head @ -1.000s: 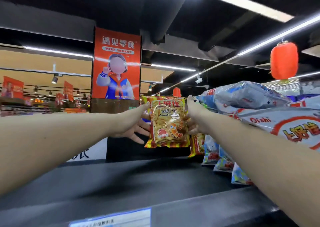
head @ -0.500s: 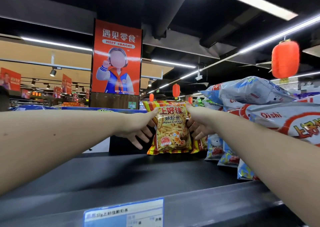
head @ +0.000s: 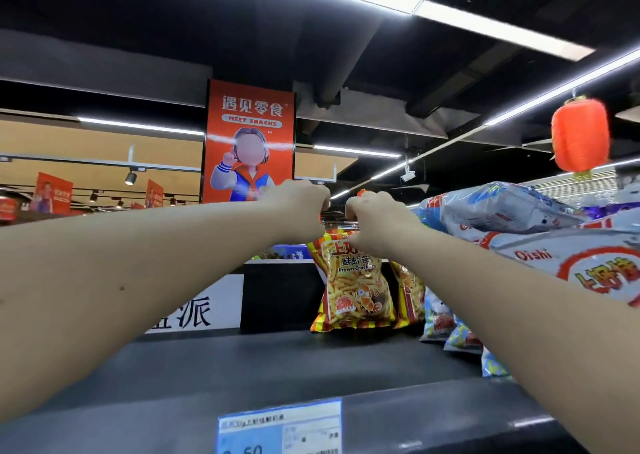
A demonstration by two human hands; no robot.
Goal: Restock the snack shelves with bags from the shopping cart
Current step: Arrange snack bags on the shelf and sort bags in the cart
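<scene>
head | left hand (head: 298,207), right hand (head: 377,223) pinch cracker bag (head: 356,290) top | on shelf (head: 277,367)

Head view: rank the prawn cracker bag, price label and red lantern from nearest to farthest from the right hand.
1. prawn cracker bag, its top gripped by the right hand
2. price label, on the shelf front edge, below
3. red lantern, hanging overhead, right
</scene>
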